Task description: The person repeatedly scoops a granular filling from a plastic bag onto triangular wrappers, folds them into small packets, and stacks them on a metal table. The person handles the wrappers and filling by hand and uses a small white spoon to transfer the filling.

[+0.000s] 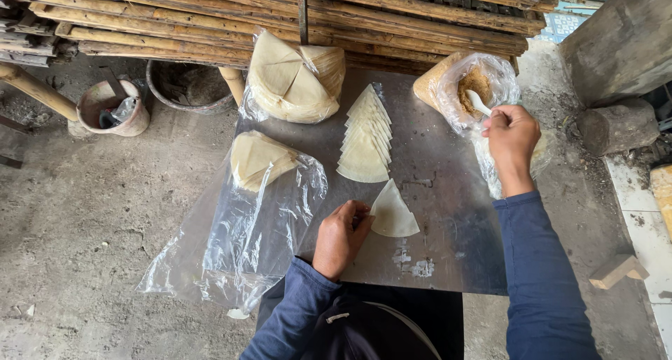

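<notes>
A: While the right hand [511, 139] is at the bag, what stage does this look like to you?

B: Scooping, in my judgement. The right hand is clenched around the handle of a white spoon [478, 101], and the bowl of the spoon sits in the open mouth of the clear bag of brown filling [476, 83] at the far right of the bench [448, 192].

A: And the left hand [341, 235]?

B: It is at the near edge of the bench, fingers curled onto the left corner of a single triangular wrapper [393, 213]. I cannot tell from here whether it pinches that corner or only presses it flat.

A: Where does that wrapper lie relative to the rest?

B: It lies flat on the metal, apart from the others and nearest the person. Beyond it is an overlapping row of wrappers [365, 139]. A bagged stack [294, 76] lies at the far edge, and a second bag [259, 160], partly emptied, hangs off the left side.

A: What would a move from bag to wrapper call for?

B: As I judge it:
1. The spoon must clear the bag's plastic rim without dragging it.
2. The spoon must travel level across the bare metal between bag and wrapper, which are well apart.
3. The left hand must keep the thin sheet from sliding or curling.

A: Any spill visible?

B: There are pale smears on the metal near the front edge, and I see no loose filling.
</notes>
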